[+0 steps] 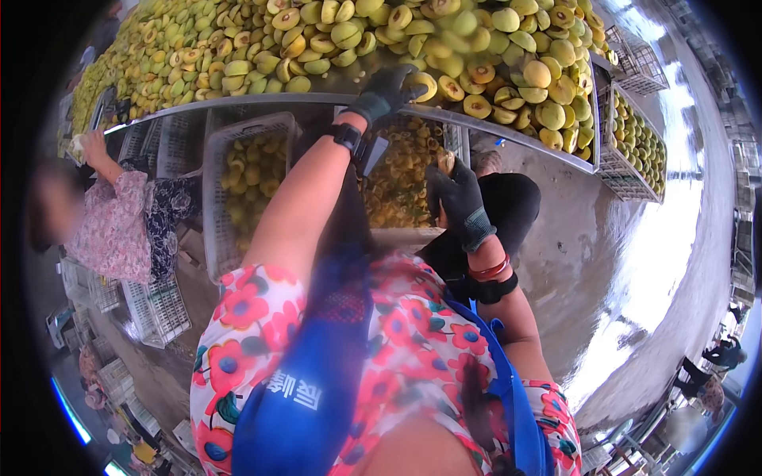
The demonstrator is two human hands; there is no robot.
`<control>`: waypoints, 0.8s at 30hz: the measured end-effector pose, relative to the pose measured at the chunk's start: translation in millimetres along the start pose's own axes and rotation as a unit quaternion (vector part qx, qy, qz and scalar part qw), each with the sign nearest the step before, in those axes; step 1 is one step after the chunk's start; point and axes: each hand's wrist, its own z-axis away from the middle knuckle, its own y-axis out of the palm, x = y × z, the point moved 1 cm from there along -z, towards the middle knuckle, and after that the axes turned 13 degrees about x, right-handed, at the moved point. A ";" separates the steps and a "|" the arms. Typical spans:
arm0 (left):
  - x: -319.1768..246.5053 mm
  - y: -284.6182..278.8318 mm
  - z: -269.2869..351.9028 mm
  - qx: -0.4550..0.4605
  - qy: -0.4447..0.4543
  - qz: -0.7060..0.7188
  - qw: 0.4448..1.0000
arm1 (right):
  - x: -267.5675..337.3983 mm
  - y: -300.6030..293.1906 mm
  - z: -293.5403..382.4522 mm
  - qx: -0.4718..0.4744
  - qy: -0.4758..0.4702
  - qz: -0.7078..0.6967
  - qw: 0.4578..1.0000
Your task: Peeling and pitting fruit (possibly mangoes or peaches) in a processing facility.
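Note:
My left hand [384, 92], in a dark knit glove, reaches over the metal rim of the sorting table [238, 100]. Its fingertips pinch a halved yellow-green stone fruit [424, 88] at the edge of the heap. Lower and to the right, my right hand [457, 199], gloved alike, is closed around a tan, wooden-looking handle [445, 162]; the rest of that tool is hidden by the glove. Between my arms, below the rim, a crate of cut fruit pieces [402, 172] stands near my knees.
Halved stone fruit [333, 41] covers the table. A white plastic crate [217, 196] of fruit stands left of my arm. Another fruit-filled crate [634, 143] stands right of the table, by the wet concrete floor [571, 238]. A co-worker [113, 220] sits at the left.

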 end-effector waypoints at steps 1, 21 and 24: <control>-10.4 -7.7 4.8 -0.001 0.004 -0.002 1.000 | 4.8 -0.8 -0.5 -0.003 -0.004 0.000 1.000; -114.2 -57.4 129.1 -0.095 0.133 0.410 0.897 | 34.2 39.5 16.5 0.011 -0.097 0.012 0.995; -113.2 -57.7 129.9 -0.070 0.099 0.500 0.858 | 35.3 41.6 17.9 0.014 -0.115 0.039 0.993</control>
